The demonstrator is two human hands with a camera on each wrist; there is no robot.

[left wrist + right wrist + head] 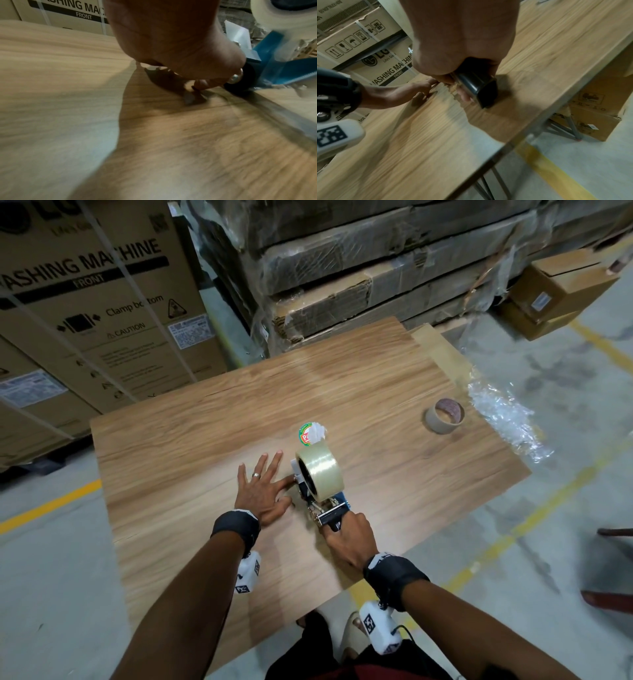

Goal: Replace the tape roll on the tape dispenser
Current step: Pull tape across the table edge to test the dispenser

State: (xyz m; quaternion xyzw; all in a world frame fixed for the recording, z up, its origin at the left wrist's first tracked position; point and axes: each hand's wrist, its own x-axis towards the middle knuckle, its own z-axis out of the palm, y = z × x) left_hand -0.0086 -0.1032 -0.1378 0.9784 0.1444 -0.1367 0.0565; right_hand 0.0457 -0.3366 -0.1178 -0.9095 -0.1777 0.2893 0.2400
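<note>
A wood-grain table [205, 440] stands on a concrete warehouse floor with yellow lines, among stacked cartons. On it: one tape dispenser [322, 501] carrying one clear tape roll [320, 470], one empty cardboard core [444, 416] well apart, and one torn label [310, 433]. The right hand [349, 535] clenches the dispenser's handle; the left hand [262, 491] lies flat, fingers spread, beside it.

The roll [319, 470] is clear and pale yellow; the dispenser [281, 70] blue with a black handle [477, 88]. The table [191, 460] shows tan wood-grain.
</note>
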